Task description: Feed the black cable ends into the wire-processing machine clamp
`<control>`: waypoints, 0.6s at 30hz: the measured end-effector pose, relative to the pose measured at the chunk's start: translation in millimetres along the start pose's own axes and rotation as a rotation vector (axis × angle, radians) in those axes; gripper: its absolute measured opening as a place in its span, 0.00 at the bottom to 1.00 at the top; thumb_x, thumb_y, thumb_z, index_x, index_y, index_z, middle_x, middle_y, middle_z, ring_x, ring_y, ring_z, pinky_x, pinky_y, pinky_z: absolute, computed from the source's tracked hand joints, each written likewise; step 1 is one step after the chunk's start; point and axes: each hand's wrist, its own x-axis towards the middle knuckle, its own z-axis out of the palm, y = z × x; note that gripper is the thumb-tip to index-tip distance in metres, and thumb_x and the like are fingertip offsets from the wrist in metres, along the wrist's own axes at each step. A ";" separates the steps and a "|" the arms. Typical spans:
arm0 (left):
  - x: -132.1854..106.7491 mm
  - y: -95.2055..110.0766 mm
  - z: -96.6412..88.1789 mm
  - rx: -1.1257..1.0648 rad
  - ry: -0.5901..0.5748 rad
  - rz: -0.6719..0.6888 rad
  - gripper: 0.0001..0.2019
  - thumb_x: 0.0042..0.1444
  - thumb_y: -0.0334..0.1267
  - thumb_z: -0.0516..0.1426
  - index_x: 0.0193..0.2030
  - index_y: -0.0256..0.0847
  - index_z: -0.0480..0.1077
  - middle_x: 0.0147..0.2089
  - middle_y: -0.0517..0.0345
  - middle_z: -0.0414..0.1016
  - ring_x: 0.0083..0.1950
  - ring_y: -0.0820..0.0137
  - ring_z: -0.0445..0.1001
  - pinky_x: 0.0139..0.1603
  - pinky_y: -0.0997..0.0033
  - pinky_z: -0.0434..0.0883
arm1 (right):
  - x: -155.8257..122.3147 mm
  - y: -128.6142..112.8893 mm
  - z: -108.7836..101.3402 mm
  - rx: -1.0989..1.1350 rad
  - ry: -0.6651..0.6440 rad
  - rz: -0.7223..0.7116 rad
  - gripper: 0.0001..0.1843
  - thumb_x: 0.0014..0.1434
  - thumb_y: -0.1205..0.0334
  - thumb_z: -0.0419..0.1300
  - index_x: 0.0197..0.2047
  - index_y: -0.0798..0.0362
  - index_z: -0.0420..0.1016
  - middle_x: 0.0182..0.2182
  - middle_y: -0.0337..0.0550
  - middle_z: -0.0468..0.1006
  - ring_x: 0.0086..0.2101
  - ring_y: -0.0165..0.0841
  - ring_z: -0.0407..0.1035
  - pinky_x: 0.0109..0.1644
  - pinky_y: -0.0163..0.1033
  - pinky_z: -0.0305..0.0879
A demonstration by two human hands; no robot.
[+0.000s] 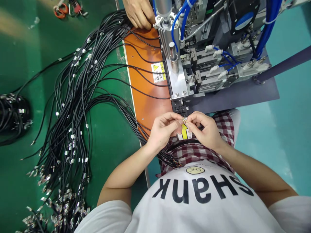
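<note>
In the head view, the left hand (167, 127) and right hand (204, 126) meet in front of the lap, each grip closed, thumb to finger, on a small pale, shiny piece (185, 119), probably a cable end. Several black leads (150, 95) lie across the orange plate (155, 111) with their ends at the machine (178, 85), so part of the work looks done; the bundle (167, 157) over the lap and the big heap of cables (93, 61) on the green table (114, 136) suggest plenty is left. Another person's hand (138, 13) rests by the plate's far end. The shirt (201, 200) reads "SHank", with "LHC" in an oval; a warning label (158, 72) has characters too small to read, and a yellow-arrow label (185, 132) is partly covered.
</note>
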 end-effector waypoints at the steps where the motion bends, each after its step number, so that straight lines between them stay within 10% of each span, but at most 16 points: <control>1: 0.1 -0.5 0.0 -0.007 -0.002 0.005 0.10 0.56 0.41 0.67 0.38 0.38 0.74 0.21 0.62 0.71 0.20 0.78 0.64 0.21 0.77 0.60 | 0.0 -0.1 0.2 0.001 0.000 0.000 0.04 0.65 0.64 0.60 0.36 0.50 0.72 0.34 0.39 0.74 0.31 0.30 0.68 0.35 0.38 0.62; 18: -2.9 -5.7 2.3 -0.036 0.000 0.069 0.09 0.57 0.40 0.67 0.39 0.36 0.77 0.22 0.62 0.68 0.23 0.78 0.62 0.23 0.77 0.57 | -1.3 2.4 1.8 0.013 0.010 0.002 0.04 0.65 0.66 0.60 0.36 0.50 0.73 0.32 0.38 0.74 0.31 0.30 0.69 0.35 0.38 0.63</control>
